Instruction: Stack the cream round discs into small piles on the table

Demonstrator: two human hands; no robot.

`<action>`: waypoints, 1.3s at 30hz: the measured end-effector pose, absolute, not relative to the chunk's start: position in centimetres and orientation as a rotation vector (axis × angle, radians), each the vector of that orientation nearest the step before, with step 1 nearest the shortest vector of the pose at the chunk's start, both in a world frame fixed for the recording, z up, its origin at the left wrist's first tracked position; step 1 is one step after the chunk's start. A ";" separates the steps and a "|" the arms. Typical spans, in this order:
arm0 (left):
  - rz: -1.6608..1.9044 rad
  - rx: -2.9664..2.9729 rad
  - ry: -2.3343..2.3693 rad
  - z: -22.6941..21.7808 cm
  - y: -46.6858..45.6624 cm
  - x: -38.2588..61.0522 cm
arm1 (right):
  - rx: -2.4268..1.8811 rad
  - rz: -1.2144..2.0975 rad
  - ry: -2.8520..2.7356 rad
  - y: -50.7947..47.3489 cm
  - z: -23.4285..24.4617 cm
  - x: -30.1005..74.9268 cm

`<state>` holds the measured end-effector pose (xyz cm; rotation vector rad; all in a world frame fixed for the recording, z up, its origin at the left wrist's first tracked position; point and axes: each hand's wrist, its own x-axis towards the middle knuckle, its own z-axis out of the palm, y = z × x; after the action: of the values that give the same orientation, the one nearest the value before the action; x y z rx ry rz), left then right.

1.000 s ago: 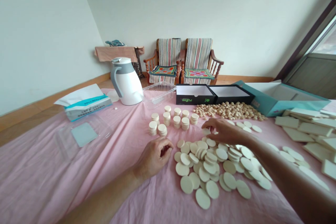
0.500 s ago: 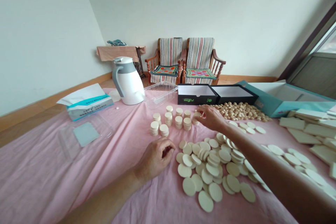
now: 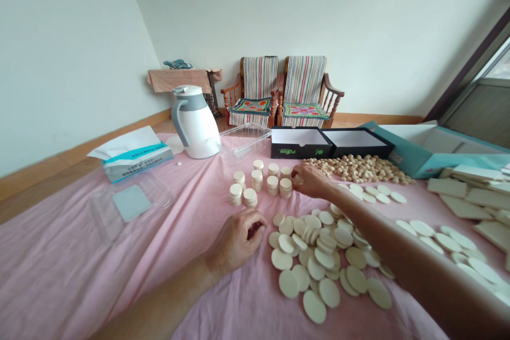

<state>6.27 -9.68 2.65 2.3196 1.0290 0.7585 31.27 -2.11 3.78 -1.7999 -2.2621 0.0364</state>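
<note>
Conceivably, the right hand (image 3: pixel 310 180), fingers pinching pale round wooden discs (image 3: pixel 298 181), could brush and topple the adjacent disc stack (image 3: pixel 286 187), the left hand (image 3: pixel 238 235) curled inward.

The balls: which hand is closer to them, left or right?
Right. The right hand is just by the left end of the balls; the left hand is farther left and closer to the person, in front of the disc stacks.

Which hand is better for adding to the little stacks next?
Probably the right hand: it's at the right end of the stacks, while the left hand is curled beside the loose discs.
</note>
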 end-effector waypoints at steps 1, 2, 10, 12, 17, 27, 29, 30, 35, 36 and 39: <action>0.759 2.320 1.029 2.6 -9.7 6.3 | -1.801 0.039 -2.268 -2.0 3.7 31.2; 0.760 2.321 1.028 2.6 -9.7 6.3 | -1.801 0.041 -2.274 -2.0 3.7 31.1; 0.771 2.328 1.022 2.3 -9.7 6.3 | -1.782 0.096 -2.314 -2.2 4.0 31.0; 0.780 2.322 1.022 2.3 -9.7 6.3 | -1.782 0.095 -2.309 -2.5 4.4 31.3; 0.790 2.319 1.021 2.5 -9.8 6.3 | -1.677 -0.009 -2.170 -5.5 5.6 32.8; 0.841 2.267 1.043 2.5 -10.1 6.6 | -1.691 0.014 -2.011 -14.8 3.7 33.7; 0.856 2.261 1.064 2.5 -10.1 6.6 | -1.670 -0.020 -1.998 -15.1 3.6 33.8; 0.859 2.268 1.072 2.5 -10.1 6.7 | -1.658 -0.027 -2.003 -15.1 3.6 33.9; 0.828 2.354 1.085 2.5 -10.2 7.1 | -1.687 -0.004 -2.138 -13.1 4.6 34.3; 0.823 2.366 1.087 2.5 -10.1 7.1 | -1.721 0.003 -2.182 -12.4 4.9 34.3; 0.813 2.386 1.098 2.4 -10.0 7.2 | -1.866 0.010 -2.312 -10.2 5.4 34.5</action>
<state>7.19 -9.98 2.41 2.3861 1.0981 0.8127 34.51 -10.16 5.43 -1.8658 -2.3124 0.0096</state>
